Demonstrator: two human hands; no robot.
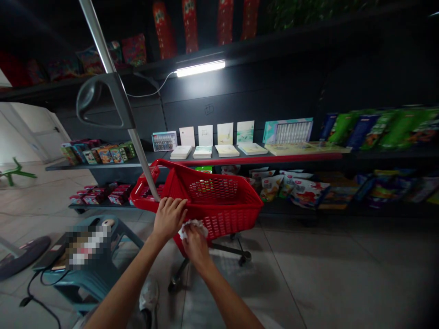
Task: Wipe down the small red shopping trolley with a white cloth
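A red plastic shopping basket [219, 196] on a wheeled frame stands on the tiled floor in front of me. My left hand [168, 215] grips the near rim of the basket, fingers curled over the edge. Just to its right, my right hand [195, 242] is closed on a crumpled white cloth [192, 225] and presses it against the basket's outer front wall. A long grey metal handle [118, 100] rises from the basket's left side up past the top of the view.
Dark shelves [260, 160] behind the basket carry notebooks, paint sets and snack bags. A teal stool [99, 269] with items on it stands at my left, with a cable [34, 292] on the floor and a fan base [20, 260] beside it.
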